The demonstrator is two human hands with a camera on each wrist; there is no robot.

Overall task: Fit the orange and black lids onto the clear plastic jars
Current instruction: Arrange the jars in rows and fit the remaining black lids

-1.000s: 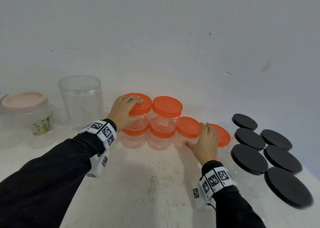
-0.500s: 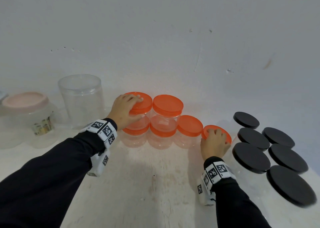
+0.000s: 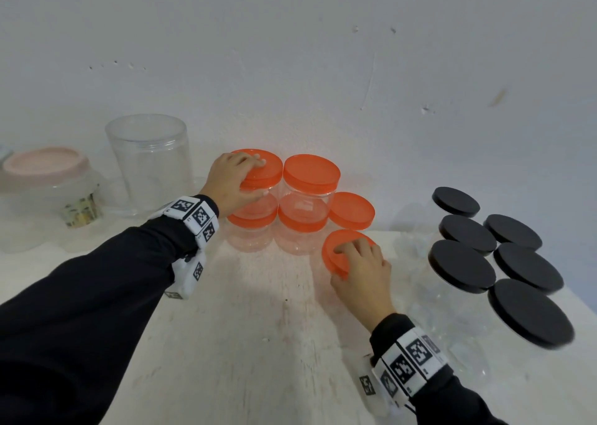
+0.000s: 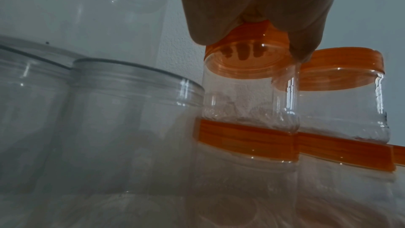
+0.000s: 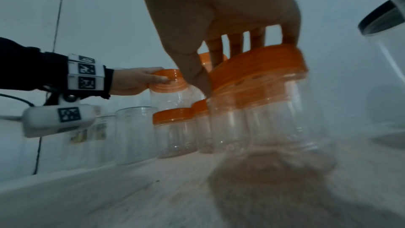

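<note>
While our left hand [image 3: 232, 183] stays curled on the round orange plastic lid [image 3: 262, 168] of the upper stacked clear jar [image 4: 249, 96], our right hand [image 3: 361, 274] now grips another orange-lidded jar [image 5: 269, 103], pulled nearer across the white bench [image 3: 258, 344]; we judge tightening comes next.

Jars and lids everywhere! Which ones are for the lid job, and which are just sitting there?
For the job:
orange-lid jars
black-lid jars
left hand, gripping a stacked jar's orange lid
right hand, gripping another orange lid

Just sitting there:
tall open jar, no lid
pink-lid jar
</note>
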